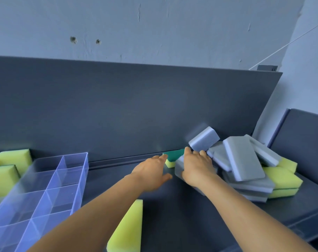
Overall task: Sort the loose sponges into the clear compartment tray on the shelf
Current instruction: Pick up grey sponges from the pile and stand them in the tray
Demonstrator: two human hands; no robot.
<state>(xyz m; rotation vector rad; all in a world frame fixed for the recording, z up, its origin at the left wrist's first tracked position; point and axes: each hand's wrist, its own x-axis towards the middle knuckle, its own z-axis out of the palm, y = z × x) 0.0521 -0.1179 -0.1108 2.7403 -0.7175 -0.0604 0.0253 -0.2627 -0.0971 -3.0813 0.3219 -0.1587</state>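
Note:
A clear compartment tray [45,188] lies on the dark shelf at the left, with nothing visible in its cells. At the right is a heap of grey sponges [243,159] over yellow ones [281,179]. My right hand [196,166] grips a grey sponge [179,170] at the heap's left edge. My left hand [152,170] reaches out with straight fingers, its fingertips touching a yellow sponge with a green top [172,157] by the back panel. One grey sponge [203,139] sits tilted and blurred just above my right hand.
Yellow sponges [7,168] lie left of the tray, against the back panel. Another yellow sponge [129,231] lies near the front, between my forearms. The tall dark back panel [136,106] closes the shelf behind; a second dark shelf section [303,142] begins at the right.

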